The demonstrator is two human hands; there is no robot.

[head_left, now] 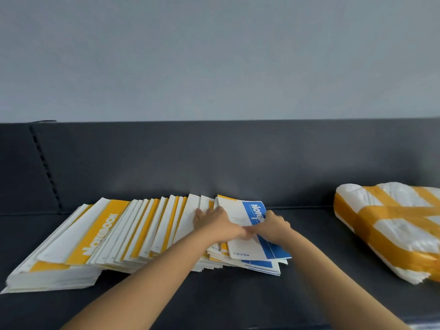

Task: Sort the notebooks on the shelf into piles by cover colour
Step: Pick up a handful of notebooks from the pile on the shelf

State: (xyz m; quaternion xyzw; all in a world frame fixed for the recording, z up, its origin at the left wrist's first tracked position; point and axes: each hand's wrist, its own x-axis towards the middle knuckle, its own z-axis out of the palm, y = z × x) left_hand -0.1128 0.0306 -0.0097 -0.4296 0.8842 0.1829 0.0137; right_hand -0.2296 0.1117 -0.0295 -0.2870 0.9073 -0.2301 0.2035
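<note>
Right hand [271,226] is gripping the likely floppy blue-and-white paper notebook [238,210] edgewise; flat left hand [214,222] is steadying slippery-looking yellow-and-white paper notebooks [142,229].

A plain, pale grey wall [214,55] filled the upper half of the view, evenly lit and without hard shadows. Below it stood a dark grey back panel [238,158], with a slotted upright strip [44,163] near its left end, meeting a shelf [238,296] of the same dark colour. A white wrapped bundle [392,232], bound in yellow-orange tape, lay on the shelf at the right edge.
</note>
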